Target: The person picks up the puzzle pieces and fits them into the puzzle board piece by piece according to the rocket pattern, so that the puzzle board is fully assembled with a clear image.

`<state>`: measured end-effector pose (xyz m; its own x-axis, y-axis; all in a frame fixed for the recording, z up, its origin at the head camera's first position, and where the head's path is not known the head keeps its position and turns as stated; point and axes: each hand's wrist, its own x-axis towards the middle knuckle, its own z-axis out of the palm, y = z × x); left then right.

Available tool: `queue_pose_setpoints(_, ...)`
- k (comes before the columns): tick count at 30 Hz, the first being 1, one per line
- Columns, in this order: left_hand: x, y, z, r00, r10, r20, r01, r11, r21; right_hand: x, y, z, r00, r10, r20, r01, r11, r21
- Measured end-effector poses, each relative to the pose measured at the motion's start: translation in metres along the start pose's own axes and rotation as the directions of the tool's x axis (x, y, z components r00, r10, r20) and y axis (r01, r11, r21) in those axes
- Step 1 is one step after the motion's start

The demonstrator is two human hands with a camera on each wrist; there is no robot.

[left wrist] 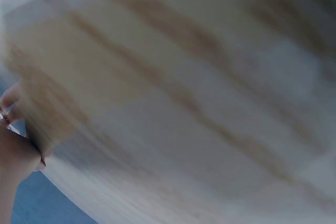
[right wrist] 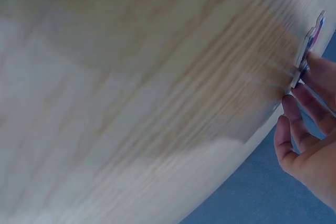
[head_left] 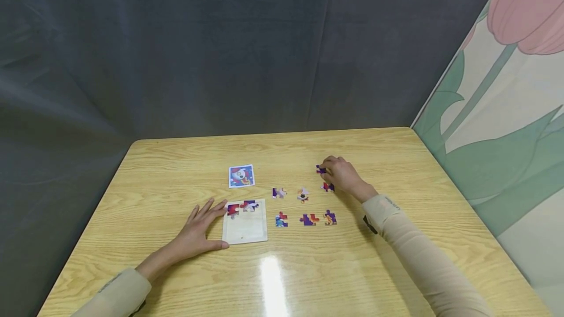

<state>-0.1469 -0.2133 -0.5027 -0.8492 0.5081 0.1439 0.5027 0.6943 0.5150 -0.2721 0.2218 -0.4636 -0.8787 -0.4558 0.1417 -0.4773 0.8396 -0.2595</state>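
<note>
Right hand [head_left: 345,175]: thumb and fingertips pinch a thin, mainly purple jigsaw piece with lobed edges [head_left: 320,169], right of centre toward the surface's far edge. Left hand [head_left: 198,231]: fingers straight and spread, touching the left corners of a pale, square, rimmed tray [head_left: 244,231]. Joined red, white and purple jigsaw pieces [head_left: 248,205] occupy the tray's far-left corner. Six loose, multicoloured, lobed pieces [head_left: 309,219] lie to the tray's right. A square blue picture card [head_left: 241,176] lies beyond its far edge. Surface: glossy, yellow-brown, wood-grained tabletop [head_left: 176,170]. Room: dark, softly creased fabric [head_left: 220,53] behind; pale tulip-patterned panel [head_left: 498,111] along the right edge.
</note>
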Motion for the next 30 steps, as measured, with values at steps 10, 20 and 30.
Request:
queue_pose_setpoints(10,-0.001,-0.001,0.001,1.0,0.003,0.0,-0.003,1.0,0.001,0.001,0.0,0.003,0.999,-0.021,-0.026,0.02,1.0,-0.024)
queue_pose_setpoints(20,-0.001,-0.001,0.001,1.0,-0.003,0.004,0.003,1.0,-0.001,0.002,-0.001,0.009,0.99,-0.073,-0.122,0.066,0.996,-0.057)
queue_pose_setpoints(30,0.0,-0.005,0.003,1.0,-0.004,0.005,0.004,1.0,0.007,0.001,-0.018,0.003,0.989,-0.018,-0.149,0.009,0.998,-0.063)
